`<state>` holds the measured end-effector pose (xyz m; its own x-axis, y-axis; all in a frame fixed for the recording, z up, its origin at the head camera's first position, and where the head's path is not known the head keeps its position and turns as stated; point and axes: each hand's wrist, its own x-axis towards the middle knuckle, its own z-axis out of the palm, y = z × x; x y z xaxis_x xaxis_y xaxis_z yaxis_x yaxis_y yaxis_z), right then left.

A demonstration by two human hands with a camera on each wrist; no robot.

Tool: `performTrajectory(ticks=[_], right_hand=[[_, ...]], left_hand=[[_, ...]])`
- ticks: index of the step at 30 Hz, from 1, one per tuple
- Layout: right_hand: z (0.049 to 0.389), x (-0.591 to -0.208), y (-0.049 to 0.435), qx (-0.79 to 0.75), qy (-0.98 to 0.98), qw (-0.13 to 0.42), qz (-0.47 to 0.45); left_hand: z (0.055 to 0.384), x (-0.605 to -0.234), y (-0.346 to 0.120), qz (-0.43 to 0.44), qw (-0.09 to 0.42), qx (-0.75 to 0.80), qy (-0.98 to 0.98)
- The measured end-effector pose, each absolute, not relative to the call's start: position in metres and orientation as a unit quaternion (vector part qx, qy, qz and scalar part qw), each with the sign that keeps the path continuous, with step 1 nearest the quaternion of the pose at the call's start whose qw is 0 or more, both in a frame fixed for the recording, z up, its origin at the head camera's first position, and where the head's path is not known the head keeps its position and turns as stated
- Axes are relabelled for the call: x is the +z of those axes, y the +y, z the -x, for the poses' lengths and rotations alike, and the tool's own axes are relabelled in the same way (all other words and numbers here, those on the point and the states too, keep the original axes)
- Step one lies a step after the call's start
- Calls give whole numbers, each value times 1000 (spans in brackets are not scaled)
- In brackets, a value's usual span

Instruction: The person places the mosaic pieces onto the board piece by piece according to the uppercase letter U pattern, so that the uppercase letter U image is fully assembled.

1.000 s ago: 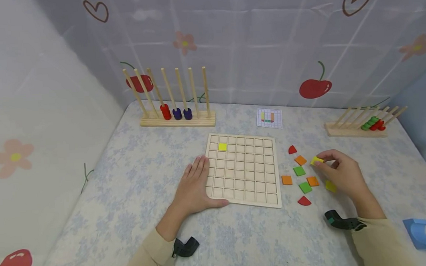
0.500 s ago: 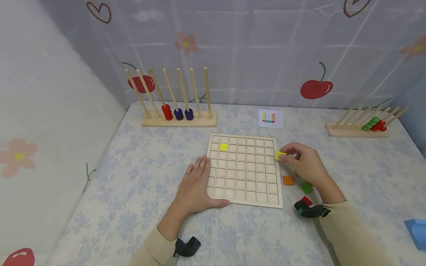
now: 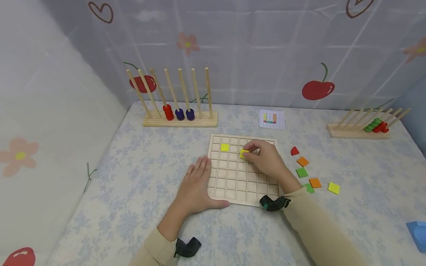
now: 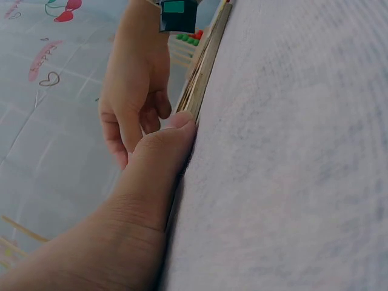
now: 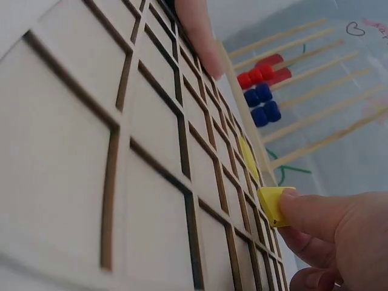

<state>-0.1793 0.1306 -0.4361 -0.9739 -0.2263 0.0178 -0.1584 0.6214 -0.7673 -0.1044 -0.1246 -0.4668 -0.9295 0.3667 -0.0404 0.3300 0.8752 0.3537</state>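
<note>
A wooden grid board lies on the table, with one yellow square tile set in a cell near its upper left. My left hand rests flat at the board's left side, fingers straight, its thumb along the near edge. Over the upper middle of the board, my right hand pinches a second yellow square tile between thumb and fingers. In the right wrist view that tile is held tilted, just off the grid; the other yellow tile sits beyond it.
Right of the board lie loose tiles: a red quarter-round, orange squares, green squares and a yellow one. A pattern card, two peg racks and a blue arch block stand around.
My right hand has carried the yellow tile leftward from the loose tiles to above the board. The left hand has stayed at the board's left side.
</note>
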Motion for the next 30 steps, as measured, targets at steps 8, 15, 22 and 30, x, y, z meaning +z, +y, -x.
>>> performTrajectory(ticks=[8, 15, 22, 30], right_hand=[[184, -437, 96, -439, 890, 44, 113], [185, -436, 79, -433, 893, 50, 115], [185, -438, 73, -413, 903, 50, 106], [186, -441, 68, -385, 915, 40, 113]], left_hand=[[106, -468, -125, -181, 62, 172, 966], [106, -469, -126, -183, 59, 174, 966], [105, -469, -126, -185, 55, 173, 966], [105, -470, -127, -186, 52, 174, 966]])
